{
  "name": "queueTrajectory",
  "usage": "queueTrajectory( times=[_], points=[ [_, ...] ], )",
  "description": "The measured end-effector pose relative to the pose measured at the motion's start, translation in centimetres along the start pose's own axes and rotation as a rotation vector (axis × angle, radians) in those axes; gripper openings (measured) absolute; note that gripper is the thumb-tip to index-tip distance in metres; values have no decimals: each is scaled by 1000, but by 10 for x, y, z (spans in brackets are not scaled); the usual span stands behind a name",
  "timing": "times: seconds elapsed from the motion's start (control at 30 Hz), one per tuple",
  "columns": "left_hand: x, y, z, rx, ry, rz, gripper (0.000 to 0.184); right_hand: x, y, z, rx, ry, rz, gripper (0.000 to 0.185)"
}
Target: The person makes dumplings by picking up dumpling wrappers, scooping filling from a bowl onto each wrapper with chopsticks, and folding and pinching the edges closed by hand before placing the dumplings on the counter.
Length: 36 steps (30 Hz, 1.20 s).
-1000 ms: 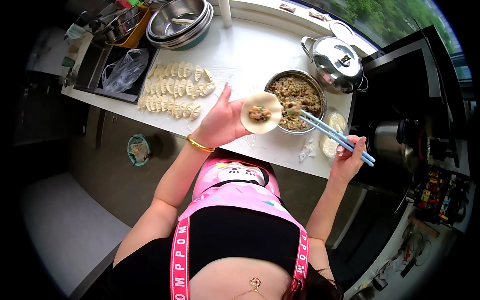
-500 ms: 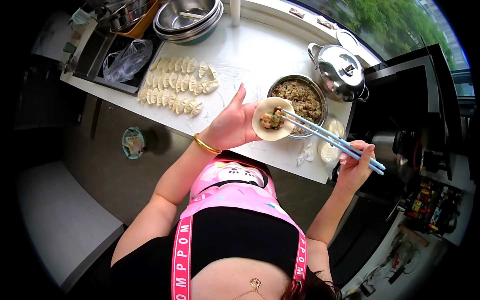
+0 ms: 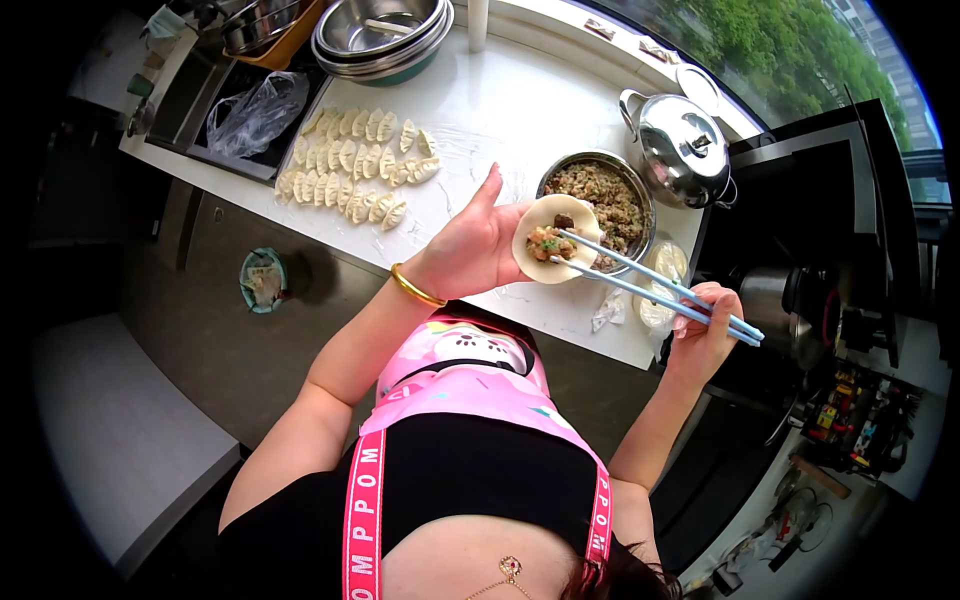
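The filling (image 3: 547,243) sits near the middle of the wrapper (image 3: 537,213), with a dark piece (image 3: 564,221) just beyond it. The left hand (image 3: 470,242) is the nearer one: it carries the wrapper from beneath on its fingers, mostly hidden, with the thumb spread wide and clear of the dough.

The filling lies to the left of the right hand (image 3: 706,332) and a little farther from the body. The right fingers close around the chopsticks (image 3: 662,283), whose long axis slants from the hand up and left to the filling. Their tips stand slightly apart at its right side; whether they press into it, I cannot tell.

Behind the wrapper, the bowl (image 3: 589,153) stands on the counter (image 3: 510,105), well apart from the rows of dumplings (image 3: 347,156).
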State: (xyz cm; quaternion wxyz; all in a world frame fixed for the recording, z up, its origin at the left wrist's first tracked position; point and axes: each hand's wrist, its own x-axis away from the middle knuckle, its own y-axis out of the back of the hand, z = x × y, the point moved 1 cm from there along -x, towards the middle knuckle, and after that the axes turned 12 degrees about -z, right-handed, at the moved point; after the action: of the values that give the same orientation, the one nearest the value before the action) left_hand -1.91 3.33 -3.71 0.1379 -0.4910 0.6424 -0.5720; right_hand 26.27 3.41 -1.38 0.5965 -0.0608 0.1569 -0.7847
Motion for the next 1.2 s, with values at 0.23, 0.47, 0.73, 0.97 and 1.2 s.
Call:
queueTrajectory(
  times=[0.23, 0.47, 0.73, 0.97, 1.2],
  points=[
    [4, -9, 2, 6, 11, -13, 90, 2, -1, -13, 2, -10, 18, 37],
    [2, -6, 3, 9, 13, 17, 90, 8, 0, -29, -153, -233, -176, 37],
    [3, 6, 3, 27, 3, -22, 89, 1, 46, -40, -190, -178, -385, 36],
    [8, 4, 3, 3, -8, 3, 89, -6, 77, -122, 473, -37, -268, 27],
    [9, 4, 3, -8, -3, 18, 89, -5, 57, -101, 597, 43, -266, 27]
  ],
)
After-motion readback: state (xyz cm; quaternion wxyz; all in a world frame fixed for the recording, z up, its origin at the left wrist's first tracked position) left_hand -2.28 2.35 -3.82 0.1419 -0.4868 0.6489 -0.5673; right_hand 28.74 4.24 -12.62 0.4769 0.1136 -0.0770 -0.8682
